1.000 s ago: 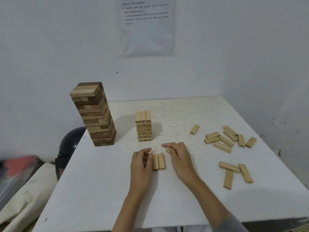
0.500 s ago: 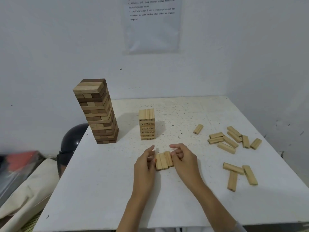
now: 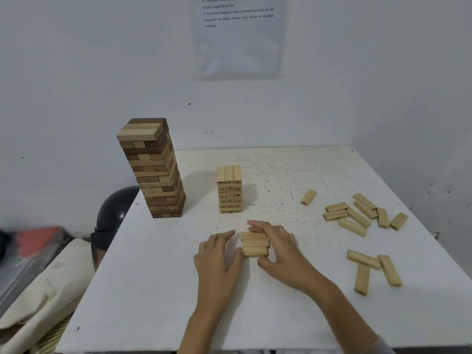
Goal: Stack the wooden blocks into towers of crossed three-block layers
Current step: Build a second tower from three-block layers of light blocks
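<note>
While the left hand [image 3: 219, 256] pressed flat and the right hand [image 3: 278, 249] cupped the three-block row [image 3: 254, 244], those light, rigid, probably slick blocks seemingly wanted squeezing endwise.

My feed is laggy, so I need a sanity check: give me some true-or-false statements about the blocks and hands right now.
1. A three-block row lies between left hand and right hand. True.
2. The numbered tower is taller than the two-tone tower. False: the two-tone one is taller.
3. Loose blocks lie on the table's right side. True.
4. The row sits on the numbered tower. False: it lies on the table.
</note>
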A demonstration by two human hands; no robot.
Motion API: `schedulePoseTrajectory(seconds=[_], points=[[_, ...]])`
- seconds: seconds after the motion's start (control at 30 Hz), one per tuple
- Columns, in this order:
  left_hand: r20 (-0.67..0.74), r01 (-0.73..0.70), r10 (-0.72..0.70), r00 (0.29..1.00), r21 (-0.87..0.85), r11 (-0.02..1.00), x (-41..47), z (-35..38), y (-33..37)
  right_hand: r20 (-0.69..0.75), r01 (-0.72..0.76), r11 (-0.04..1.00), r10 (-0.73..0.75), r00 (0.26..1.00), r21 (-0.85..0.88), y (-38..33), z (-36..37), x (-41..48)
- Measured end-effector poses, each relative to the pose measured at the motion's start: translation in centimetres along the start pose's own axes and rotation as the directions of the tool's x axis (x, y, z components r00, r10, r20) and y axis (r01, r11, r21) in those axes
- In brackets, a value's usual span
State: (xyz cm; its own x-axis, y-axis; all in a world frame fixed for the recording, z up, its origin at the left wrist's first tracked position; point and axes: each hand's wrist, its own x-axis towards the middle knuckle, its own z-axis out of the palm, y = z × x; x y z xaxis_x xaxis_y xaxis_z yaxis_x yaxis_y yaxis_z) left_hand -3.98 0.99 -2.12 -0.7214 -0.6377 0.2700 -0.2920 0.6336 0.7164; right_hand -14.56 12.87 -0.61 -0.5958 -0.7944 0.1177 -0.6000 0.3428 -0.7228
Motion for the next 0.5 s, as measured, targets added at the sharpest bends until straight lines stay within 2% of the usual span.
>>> schedulePoseTrajectory(seconds=[0.1, 0.2, 0.3, 0.4, 0.5], points=[[0.156, -0.082, 0.049, 0.987, 0.215, 0.973, -0.6, -0.3, -0.6, 0.005, 0.001, 0.993, -0.001, 1.000, -0.114, 0.8, -0.3, -0.2], [0.274, -0.158, 0.063, 0.960, 0.342, 0.926, -0.7, 0.2, -0.9, 0.021, -0.111, 0.903, 0.132, 0.991, -0.414, 1.9, 0.2, -1.2], [0.267, -0.198, 0.080, 0.961, 0.453, 0.869, -0.4, 1.2, -1.1, -0.052, -0.141, 0.793, 0.137, 0.989, -0.592, 2.1, 1.4, -1.8], [0.287, -0.223, 0.086, 0.954, 0.488, 0.844, -0.4, 1.4, -0.9, -0.094, -0.185, 0.773, 0.161, 0.982, -0.607, 1.9, 2.1, -1.8], [0.251, -0.244, 0.138, 0.958, 0.466, 0.851, -0.6, 1.4, -0.6, -0.115, -0.162, 0.738, 0.115, 0.987, -0.655, 1.7, 2.3, -1.8]])
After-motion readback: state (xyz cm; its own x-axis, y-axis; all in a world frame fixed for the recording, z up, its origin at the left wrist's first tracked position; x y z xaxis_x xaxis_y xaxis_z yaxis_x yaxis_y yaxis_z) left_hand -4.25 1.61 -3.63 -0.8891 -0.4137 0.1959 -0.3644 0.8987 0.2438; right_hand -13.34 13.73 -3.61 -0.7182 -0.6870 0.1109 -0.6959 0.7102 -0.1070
